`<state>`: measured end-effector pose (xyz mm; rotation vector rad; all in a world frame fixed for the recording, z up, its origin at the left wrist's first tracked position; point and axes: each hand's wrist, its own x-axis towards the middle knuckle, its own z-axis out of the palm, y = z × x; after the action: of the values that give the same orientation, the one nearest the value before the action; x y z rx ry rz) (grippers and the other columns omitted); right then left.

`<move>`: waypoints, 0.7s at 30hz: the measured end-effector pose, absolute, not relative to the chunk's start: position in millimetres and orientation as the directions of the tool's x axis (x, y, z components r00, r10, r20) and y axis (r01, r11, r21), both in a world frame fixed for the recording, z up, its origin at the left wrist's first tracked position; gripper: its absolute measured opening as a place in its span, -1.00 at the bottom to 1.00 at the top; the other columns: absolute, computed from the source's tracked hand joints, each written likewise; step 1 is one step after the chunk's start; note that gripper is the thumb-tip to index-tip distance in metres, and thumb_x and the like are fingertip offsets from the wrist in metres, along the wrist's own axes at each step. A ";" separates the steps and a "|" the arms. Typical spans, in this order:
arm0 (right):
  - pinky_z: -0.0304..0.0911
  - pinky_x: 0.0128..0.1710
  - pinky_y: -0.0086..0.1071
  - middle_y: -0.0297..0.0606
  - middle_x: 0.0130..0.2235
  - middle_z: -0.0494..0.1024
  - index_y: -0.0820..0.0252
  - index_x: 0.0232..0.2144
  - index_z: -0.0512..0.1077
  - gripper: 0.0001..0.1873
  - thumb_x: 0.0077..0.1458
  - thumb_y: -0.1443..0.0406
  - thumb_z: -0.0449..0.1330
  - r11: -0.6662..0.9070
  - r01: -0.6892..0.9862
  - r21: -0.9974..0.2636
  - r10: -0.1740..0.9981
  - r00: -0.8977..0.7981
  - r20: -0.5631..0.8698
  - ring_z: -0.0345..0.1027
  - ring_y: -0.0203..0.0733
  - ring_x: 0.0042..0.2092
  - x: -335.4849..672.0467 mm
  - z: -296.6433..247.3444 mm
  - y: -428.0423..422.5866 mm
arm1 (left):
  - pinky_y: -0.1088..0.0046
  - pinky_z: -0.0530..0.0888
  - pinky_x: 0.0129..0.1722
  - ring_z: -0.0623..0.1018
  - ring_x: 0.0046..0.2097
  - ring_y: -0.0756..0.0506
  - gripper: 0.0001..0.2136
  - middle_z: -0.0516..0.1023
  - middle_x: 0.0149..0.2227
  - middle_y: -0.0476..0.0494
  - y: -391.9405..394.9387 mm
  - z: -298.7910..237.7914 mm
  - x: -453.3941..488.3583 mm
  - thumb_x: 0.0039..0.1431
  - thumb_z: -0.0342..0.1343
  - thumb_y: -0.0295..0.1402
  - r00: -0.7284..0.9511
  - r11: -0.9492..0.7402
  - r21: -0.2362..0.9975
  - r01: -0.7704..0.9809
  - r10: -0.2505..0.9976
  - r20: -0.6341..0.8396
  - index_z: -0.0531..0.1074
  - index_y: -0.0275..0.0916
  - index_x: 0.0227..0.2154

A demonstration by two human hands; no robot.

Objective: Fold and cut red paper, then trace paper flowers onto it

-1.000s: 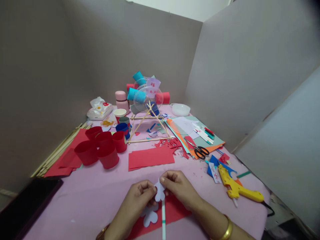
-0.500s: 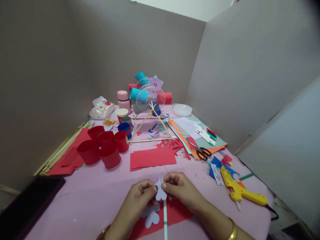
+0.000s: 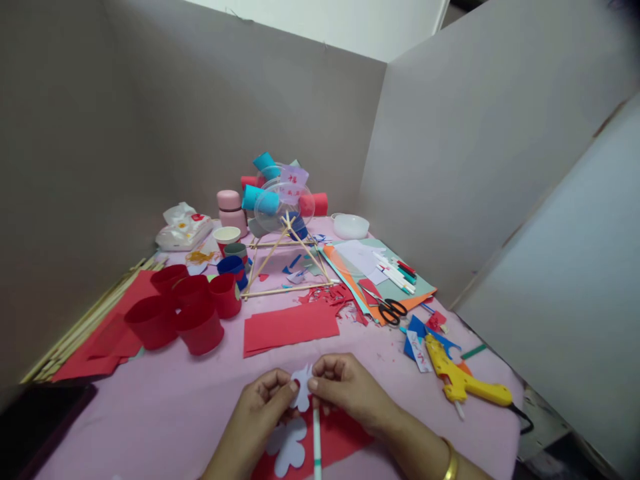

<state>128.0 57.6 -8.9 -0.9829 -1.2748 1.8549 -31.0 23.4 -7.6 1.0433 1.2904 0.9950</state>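
Observation:
Between my two hands is a small pale paper cutout (image 3: 301, 392) with rounded lobes below and points at its top. My left hand (image 3: 267, 403) is closed, pinching its left edge between thumb and fingers. My right hand (image 3: 347, 390) pinches the right edge, also closed. Below them, a white marker (image 3: 317, 440) with a green band lies on a red paper sheet (image 3: 343, 437). Beside the marker, partly under my left hand, sits a larger pale paper cutout (image 3: 290, 450) with rounded petals.
Red paper strips (image 3: 290, 327) lie ahead of my hands. Several red paper cups (image 3: 200, 327) stand left. Behind is a stick frame (image 3: 273, 253) bearing a wheel with coloured cups. Scissors (image 3: 391, 310) and a yellow glue gun (image 3: 465, 380) lie right, a dark flat device (image 3: 45, 427) left.
The view has shifted, so the whole scene sits further left and slightly lower. The small cutout has turned a little between my fingers, and both hands still hold it.

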 end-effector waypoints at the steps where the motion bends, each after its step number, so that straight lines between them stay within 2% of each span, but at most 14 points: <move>1: 0.00 -0.65 -0.53 -0.42 -0.65 0.43 0.25 -0.52 0.33 -0.53 -0.29 0.00 0.36 -0.300 -0.107 -0.948 0.846 -0.488 -0.213 0.16 -0.44 -0.68 128.3 -8.5 57.3 | 0.50 0.21 -0.53 0.30 -0.56 0.00 -0.69 0.38 -0.65 0.02 22.9 -5.9 -30.4 -0.15 0.21 -0.08 0.036 0.251 0.968 0.003 0.967 -0.251 0.35 -0.24 -0.62; 10: 0.01 -0.64 -0.53 -0.43 -0.65 0.42 0.25 -0.53 0.34 -0.58 -0.27 0.05 0.37 -0.289 -0.113 -0.951 0.854 -0.478 -0.203 0.17 -0.44 -0.67 128.3 -7.7 57.9 | 0.51 0.23 -0.55 0.35 -0.58 0.01 -0.66 0.40 -0.64 0.03 22.6 -5.4 -28.7 -0.21 0.26 -0.06 0.060 0.288 0.957 -0.031 0.956 -0.286 0.36 -0.24 -0.60; 14: 0.03 -0.64 -0.53 -0.42 -0.65 0.42 0.25 -0.53 0.34 -0.56 -0.27 0.03 0.37 -0.288 -0.103 -0.952 0.851 -0.483 -0.205 0.17 -0.43 -0.67 128.6 -10.0 58.5 | 0.51 0.26 -0.52 0.37 -0.56 0.01 -0.65 0.44 -0.62 0.00 23.7 -9.3 -29.4 -0.18 0.24 -0.05 0.068 0.272 0.962 -0.029 0.960 -0.270 0.37 -0.25 -0.58; 21: 0.07 -0.62 -0.51 -0.40 -0.61 0.42 0.26 -0.51 0.35 -0.52 -0.20 -0.04 0.31 -0.231 -0.069 -0.970 0.852 -0.496 -0.168 0.18 -0.41 -0.65 130.2 -13.7 58.2 | 0.53 0.19 -0.58 0.35 -0.59 0.02 -0.63 0.37 -0.67 0.04 21.9 -7.8 -28.9 -0.21 0.24 -0.02 0.081 0.286 0.957 -0.044 0.956 -0.282 0.33 -0.24 -0.60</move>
<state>130.2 58.2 -13.7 -0.9780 -1.3637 1.7998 -28.9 21.9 -7.8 0.9910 1.2388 0.9690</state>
